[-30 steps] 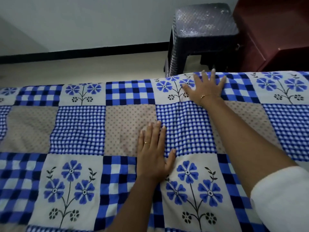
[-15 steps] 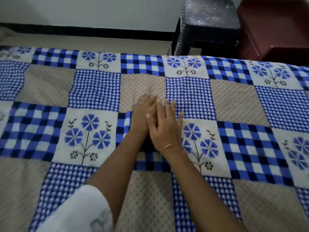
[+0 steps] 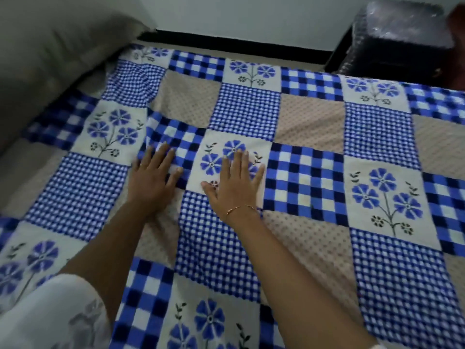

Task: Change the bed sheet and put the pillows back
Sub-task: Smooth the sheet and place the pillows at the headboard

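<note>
A patchwork bed sheet (image 3: pixel 312 127) with blue checks, beige dotted squares and blue flower panels covers the bed. My left hand (image 3: pixel 152 180) lies flat on it with fingers straight, on a checked square, where the cloth shows small wrinkles. My right hand (image 3: pixel 236 182) presses flat beside it on a flower panel, fingers spread, a thin bracelet at the wrist. The two hands are a little apart. A grey pillow (image 3: pixel 50 61) lies at the far left corner, its edge resting on the sheet.
A dark woven plastic stool (image 3: pixel 395 39) stands on the floor beyond the bed's far right edge, with a reddish-brown piece of furniture (image 3: pixel 456 16) beside it. A white wall with a black skirting runs behind the bed.
My view has swung left, bringing the grey pillow into sight. My hands, overlapping half a second ago, have slid apart and both lie flat on the sheet.
</note>
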